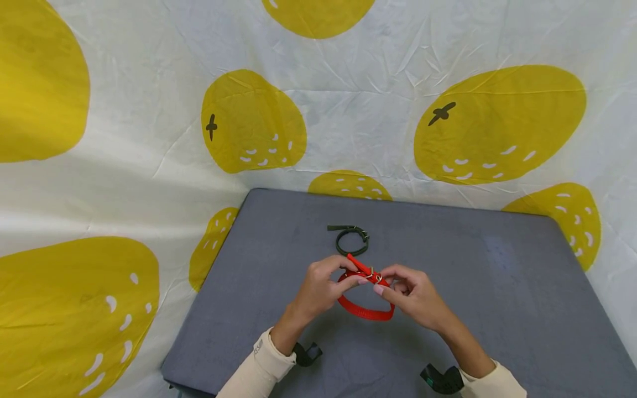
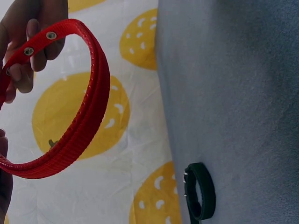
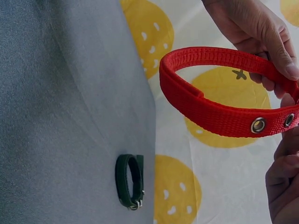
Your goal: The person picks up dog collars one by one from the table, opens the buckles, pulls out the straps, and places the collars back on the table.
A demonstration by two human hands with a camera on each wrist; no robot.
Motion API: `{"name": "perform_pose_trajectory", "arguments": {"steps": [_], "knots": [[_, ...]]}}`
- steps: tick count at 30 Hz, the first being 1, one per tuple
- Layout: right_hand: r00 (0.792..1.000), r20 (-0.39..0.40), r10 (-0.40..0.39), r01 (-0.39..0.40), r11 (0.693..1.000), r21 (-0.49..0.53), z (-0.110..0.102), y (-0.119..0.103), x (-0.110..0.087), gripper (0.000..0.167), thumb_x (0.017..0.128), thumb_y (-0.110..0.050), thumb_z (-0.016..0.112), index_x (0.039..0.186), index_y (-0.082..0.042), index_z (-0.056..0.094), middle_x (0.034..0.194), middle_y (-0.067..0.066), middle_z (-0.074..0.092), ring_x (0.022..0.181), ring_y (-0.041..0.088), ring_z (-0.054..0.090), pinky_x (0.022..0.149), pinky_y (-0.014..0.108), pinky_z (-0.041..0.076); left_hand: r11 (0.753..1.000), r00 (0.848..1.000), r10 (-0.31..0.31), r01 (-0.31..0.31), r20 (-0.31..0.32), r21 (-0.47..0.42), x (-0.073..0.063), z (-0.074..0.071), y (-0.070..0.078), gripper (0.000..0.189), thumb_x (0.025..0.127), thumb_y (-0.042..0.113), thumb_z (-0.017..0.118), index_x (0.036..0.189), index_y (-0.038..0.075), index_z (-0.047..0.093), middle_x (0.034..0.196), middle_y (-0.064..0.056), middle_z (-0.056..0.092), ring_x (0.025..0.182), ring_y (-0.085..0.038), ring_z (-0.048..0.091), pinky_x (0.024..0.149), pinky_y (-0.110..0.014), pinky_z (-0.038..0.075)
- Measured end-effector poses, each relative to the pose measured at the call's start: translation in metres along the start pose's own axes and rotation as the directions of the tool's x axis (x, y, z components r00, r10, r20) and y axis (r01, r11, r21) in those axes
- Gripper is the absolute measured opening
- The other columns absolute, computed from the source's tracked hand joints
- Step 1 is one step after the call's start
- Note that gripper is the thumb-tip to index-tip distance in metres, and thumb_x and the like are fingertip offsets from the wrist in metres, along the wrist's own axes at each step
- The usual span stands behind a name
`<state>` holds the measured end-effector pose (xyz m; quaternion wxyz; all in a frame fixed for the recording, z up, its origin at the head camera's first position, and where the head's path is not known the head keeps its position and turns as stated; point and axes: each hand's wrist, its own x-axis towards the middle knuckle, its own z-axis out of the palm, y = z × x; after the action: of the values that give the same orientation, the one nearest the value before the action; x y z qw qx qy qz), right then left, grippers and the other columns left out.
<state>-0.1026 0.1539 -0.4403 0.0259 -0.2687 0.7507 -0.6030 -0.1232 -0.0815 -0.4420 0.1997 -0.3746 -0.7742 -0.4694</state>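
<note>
- Here, the left hand [image 1: 322,290] pinches a looped red woven collar [image 1: 366,313], held above the grey cloth-covered table [image 1: 473,271].
- Beyond lies a dark green buckled collar [image 2: 208,191], also looped.
- The right hand [image 1: 415,296], fingers partly hidden, seemingly pinches the red collar near its metal buckle [image 1: 371,271].

Red collar [image 3: 212,119] — looped, two metal eyelets [image 3: 252,125] showing. Left hand [image 3: 257,30] pinches it from above; right hand [image 3: 282,182] holds it from below. Down-left of the red collar: dark green collar [image 3: 122,179] on grey tabletop [image 3: 79,116]. Behind the red collar — white sheet [image 3: 170,128], yellow fruit prints [image 3: 224,88].
</note>
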Motion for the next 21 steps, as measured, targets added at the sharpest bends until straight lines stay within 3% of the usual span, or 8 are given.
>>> {"name": "perform_pose_trajectory", "arguments": {"steps": [9,15,21], "knots": [[0.999,0.022,-0.031,0.031,0.999,0.011,0.001,0.0012,-0.0004,0.019,0.092,0.003,0.066,0.108,-0.007,0.067,0.054,0.001,0.041,0.042,0.007,0.029,0.038,0.022,0.025,0.999,1.0,0.002,-0.002,-0.019,-0.034,-0.0019,0.0006,-0.0035,0.028,0.074,0.005,0.087,0.094,0.008,0.067,0.09,-0.005,0.073,0.076,-0.01,0.066,0.067,-0.016,0.054],[0.997,0.071,0.007,-0.012,0.997,0.073,-0.0005,0.0006,-0.0022,0.02,0.095,0.004,0.063,0.114,-0.001,0.065,0.056,0.009,0.052,0.039,0.013,0.04,0.037,0.025,0.036,0.995,0.999,-0.041,0.038,-0.029,-0.089,-0.0039,-0.0023,-0.0047,0.026,0.076,0.007,0.086,0.095,0.008,0.068,0.09,-0.005,0.074,0.077,-0.011,0.067,0.067,-0.018,0.054],[0.995,0.1,-0.004,-0.01,0.99,0.137,-0.0024,0.0026,-0.0027,0.02,0.098,0.006,0.056,0.115,0.001,0.064,0.076,0.008,0.066,0.045,0.019,0.05,0.042,0.031,0.046,0.995,0.999,-0.047,0.047,-0.004,-0.09,-0.0043,-0.0057,-0.0047,0.027,0.076,0.008,0.086,0.096,0.008,0.068,0.091,-0.006,0.075,0.08,-0.011,0.069,0.072,-0.018,0.056]]}}
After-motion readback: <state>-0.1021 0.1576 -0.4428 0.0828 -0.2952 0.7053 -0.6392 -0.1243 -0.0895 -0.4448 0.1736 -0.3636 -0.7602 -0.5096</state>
